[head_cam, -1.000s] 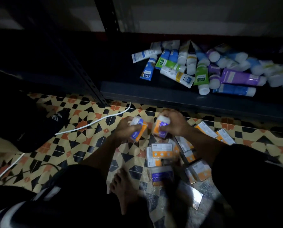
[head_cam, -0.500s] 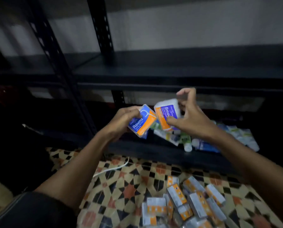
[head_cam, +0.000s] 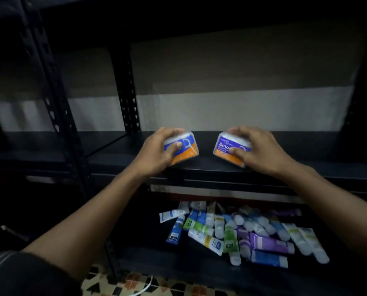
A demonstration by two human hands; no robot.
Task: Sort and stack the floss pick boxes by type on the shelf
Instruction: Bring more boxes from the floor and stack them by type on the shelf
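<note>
Both hands reach onto the dark middle shelf point(head_cam: 203, 165). My left hand point(head_cam: 157, 150) grips a blue-and-orange floss pick box point(head_cam: 189, 149), tilted, with its lower edge at the shelf board. A hand's width to the right, my right hand point(head_cam: 257, 148) grips a purple-and-orange floss pick box point(head_cam: 224, 147), whose label starts with "Smo". That box rests near the shelf's front edge. The two boxes stand apart and do not touch. My fingers hide the tops of both.
Black perforated uprights point(head_cam: 128, 99) frame the rack. On the shelf below lies a loose heap of tubes point(head_cam: 242, 231) in blue, green, purple and white. Patterned floor tiles point(head_cam: 118, 283) and a white cable point(head_cam: 145, 288) show at the bottom edge.
Both hands rose from the floor pile with one box each, then moved apart and down onto the middle shelf. The view tilted up, so the floor pile is out of sight.
</note>
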